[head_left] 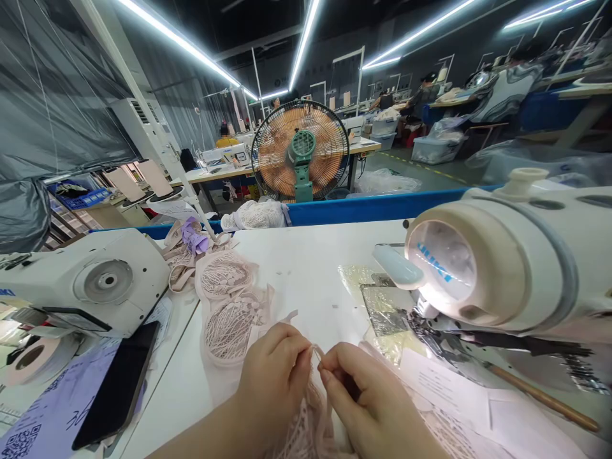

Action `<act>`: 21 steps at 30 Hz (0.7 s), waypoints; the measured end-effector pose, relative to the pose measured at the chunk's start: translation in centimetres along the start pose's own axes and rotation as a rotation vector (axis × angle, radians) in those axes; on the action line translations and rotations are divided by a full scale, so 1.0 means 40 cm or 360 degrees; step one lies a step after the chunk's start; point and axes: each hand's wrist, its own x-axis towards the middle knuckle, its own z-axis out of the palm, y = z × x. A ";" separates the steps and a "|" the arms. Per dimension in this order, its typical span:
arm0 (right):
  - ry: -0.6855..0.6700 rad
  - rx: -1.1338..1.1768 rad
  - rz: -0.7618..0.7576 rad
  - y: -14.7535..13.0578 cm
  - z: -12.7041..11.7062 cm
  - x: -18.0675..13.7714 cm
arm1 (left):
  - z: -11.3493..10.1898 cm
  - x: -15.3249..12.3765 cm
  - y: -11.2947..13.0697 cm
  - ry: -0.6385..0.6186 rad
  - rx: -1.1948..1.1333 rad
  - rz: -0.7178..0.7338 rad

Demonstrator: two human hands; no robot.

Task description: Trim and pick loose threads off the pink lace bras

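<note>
My left hand [275,370] and my right hand [370,392] are close together at the front of the white table. Each is closed in a pinch on the thin edge of a pale pink lace garment piece [306,430]. The rest of that piece hangs down between my wrists, partly hidden. Just beyond my left hand, a pale pink lace bra [229,325] lies flat with its cups showing. To the right of my right hand, more lace [447,421] lies beneath a white paper slip [444,382].
A white sewing machine [478,255] stands at the right, with a wooden-handled tool [545,395] by it. On the left are another machine [105,280], a black phone [119,386] and a tape roll [41,360]. A large fan [301,150] stands behind the blue table edge [349,210].
</note>
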 end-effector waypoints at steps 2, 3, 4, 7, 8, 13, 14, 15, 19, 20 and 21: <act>0.0003 0.0004 -0.0013 0.000 -0.001 0.001 | 0.000 -0.002 -0.001 -0.0003 0.0040 0.0039; 0.0005 0.0002 -0.0017 0.000 -0.002 0.001 | 0.001 -0.004 -0.001 -0.0003 0.0061 0.0056; 0.0004 -0.0003 -0.0016 0.001 -0.002 0.001 | 0.001 -0.004 -0.001 -0.0003 0.0084 0.0075; -0.0023 -0.0023 -0.0002 0.000 -0.004 0.003 | 0.001 -0.005 0.002 -0.0009 0.0167 0.0110; -0.0038 -0.0031 0.0001 -0.001 -0.005 0.003 | 0.001 -0.005 0.003 -0.0011 0.0196 0.0114; -0.0079 -0.0062 0.0007 -0.004 -0.007 0.005 | 0.002 -0.006 0.005 0.0007 0.0275 0.0106; -0.0072 -0.0061 -0.0004 -0.004 -0.006 0.005 | 0.003 -0.007 0.005 0.0006 0.0278 0.0101; -0.0063 -0.0062 -0.0022 -0.003 -0.006 0.005 | 0.003 -0.007 0.004 0.0004 0.0281 0.0097; -0.0023 -0.0148 -0.0131 0.007 0.002 0.005 | 0.006 -0.008 0.004 0.0005 0.0318 0.0111; -0.0008 -0.0176 -0.0171 0.011 0.004 0.005 | 0.007 -0.008 0.004 0.0008 0.0324 0.0121; 0.0006 -0.0197 -0.0212 0.014 0.006 0.005 | 0.008 -0.008 0.003 0.0007 0.0323 0.0129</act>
